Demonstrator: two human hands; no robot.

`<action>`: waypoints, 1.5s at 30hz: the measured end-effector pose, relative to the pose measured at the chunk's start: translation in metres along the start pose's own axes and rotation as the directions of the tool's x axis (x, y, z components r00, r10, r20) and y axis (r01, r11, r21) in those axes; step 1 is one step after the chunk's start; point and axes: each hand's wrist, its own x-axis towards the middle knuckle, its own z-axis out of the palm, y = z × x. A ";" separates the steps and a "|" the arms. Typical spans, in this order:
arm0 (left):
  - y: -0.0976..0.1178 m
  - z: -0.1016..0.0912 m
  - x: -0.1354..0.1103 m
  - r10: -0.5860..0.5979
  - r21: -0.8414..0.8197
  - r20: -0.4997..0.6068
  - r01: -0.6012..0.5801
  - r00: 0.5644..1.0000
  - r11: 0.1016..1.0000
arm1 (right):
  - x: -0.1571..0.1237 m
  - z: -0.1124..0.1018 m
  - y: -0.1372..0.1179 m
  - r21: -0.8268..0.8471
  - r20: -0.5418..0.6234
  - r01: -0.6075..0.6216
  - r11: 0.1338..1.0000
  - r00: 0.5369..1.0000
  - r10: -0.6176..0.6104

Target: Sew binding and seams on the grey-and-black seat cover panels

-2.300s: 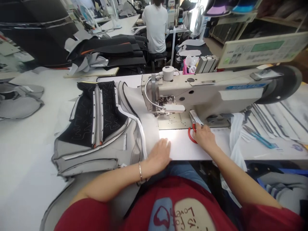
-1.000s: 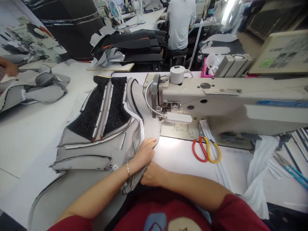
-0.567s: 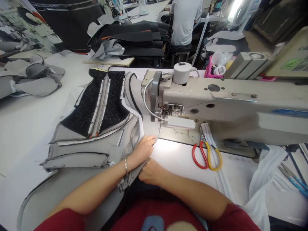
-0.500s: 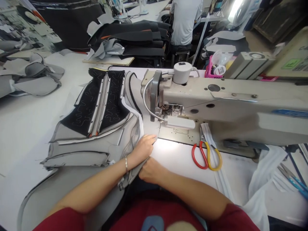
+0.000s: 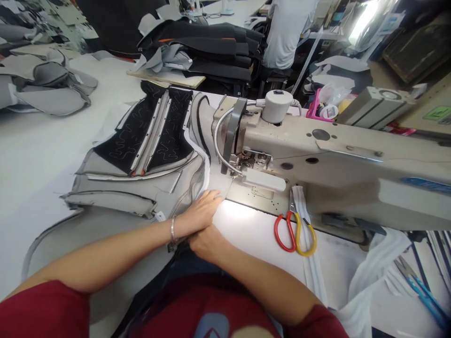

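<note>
A large sewn grey fabric cover (image 5: 123, 191) with black stitched panels lies left of the sewing machine (image 5: 317, 155). Its right edge runs under the needle area. My left hand (image 5: 200, 211) rests flat on that edge, fingers stretched toward the machine's plate. Close below it, partly under the left palm, my right hand (image 5: 207, 241) is closed around the near edge of the cover; its fingertips are hidden. Scissors (image 5: 292, 234) with one red and one yellow handle lie to the right of both hands, their blades on a white strip (image 5: 312, 263).
A white lamp (image 5: 264, 179) on a bendy metal neck hangs over the machine plate. Blue-handled scissors (image 5: 423, 291) lie far right. More grey pieces (image 5: 52, 89) are heaped at left; dark panels (image 5: 204, 47) are stacked behind. A person (image 5: 287, 33) sits at the back.
Both hands have shifted a little left, and my right hand has come in against the underside of the left. The left fingers lie flatter on the cover. The whole view has tilted slightly.
</note>
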 end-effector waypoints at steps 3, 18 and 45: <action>-0.004 0.004 -0.001 -0.011 -0.020 -0.043 0.010 0.999 1.000 | -0.002 -0.008 0.000 0.034 0.053 0.006 0.999 0.999 -0.008; -0.004 -0.001 0.024 0.012 0.056 0.027 -0.013 1.000 0.998 | -0.003 -0.006 0.011 -0.084 0.057 -0.149 0.985 0.986 0.154; -0.012 -0.004 0.000 0.197 0.045 -0.054 -0.195 0.979 0.980 | -0.014 -0.036 0.020 0.019 0.070 -0.108 0.994 0.992 0.106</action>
